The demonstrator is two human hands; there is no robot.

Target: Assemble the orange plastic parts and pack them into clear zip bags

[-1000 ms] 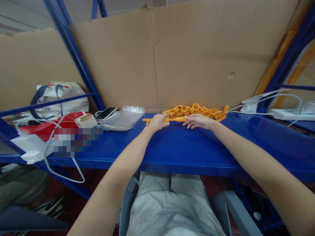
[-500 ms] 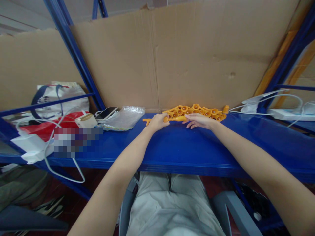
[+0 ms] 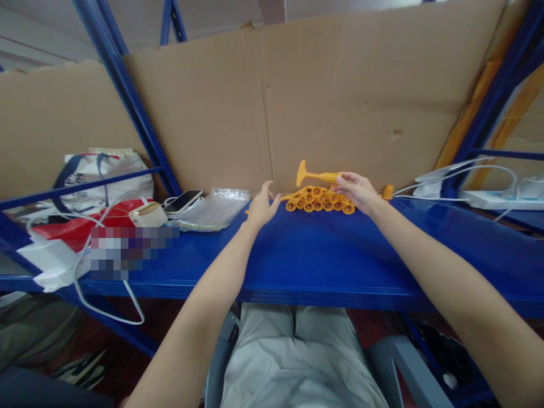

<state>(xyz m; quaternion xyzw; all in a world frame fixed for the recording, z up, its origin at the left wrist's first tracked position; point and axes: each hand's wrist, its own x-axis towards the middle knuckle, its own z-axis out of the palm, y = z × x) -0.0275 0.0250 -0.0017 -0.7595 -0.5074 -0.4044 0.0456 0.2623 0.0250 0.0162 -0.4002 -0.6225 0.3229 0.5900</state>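
Head view. Blue shelf in front of us, brown cardboard upright along its back. Beyond our left fingers, on the outer side: clear plastic bags, then a phone with a white cable around it.

Our right hand: thumb and fingertips closed in a pinch on the handle end of an orange tool, lifted above the shelf. Our left hand: fingers apart and curved, thumb spread toward the pile, no clear grip. A small orange tip shows at its outer side; we cannot tell whether the palm touches that piece.

Orange pile lies between our two hands, low on the shelf, just below the raised tool. Round hollow ends stacked in rows, facing us. A lone orange piece sits just outside our right fingers, near the cardboard.

State of things, in our judgement: most pieces are already stacked; the held one is off the pile, not laid down. We see no count to measure the rest against.

Direction: the tool's wide, T-like head points away from our right fingers, toward the left hand's side. Long axis runs crosswise, nearly level, roughly along the cardboard.
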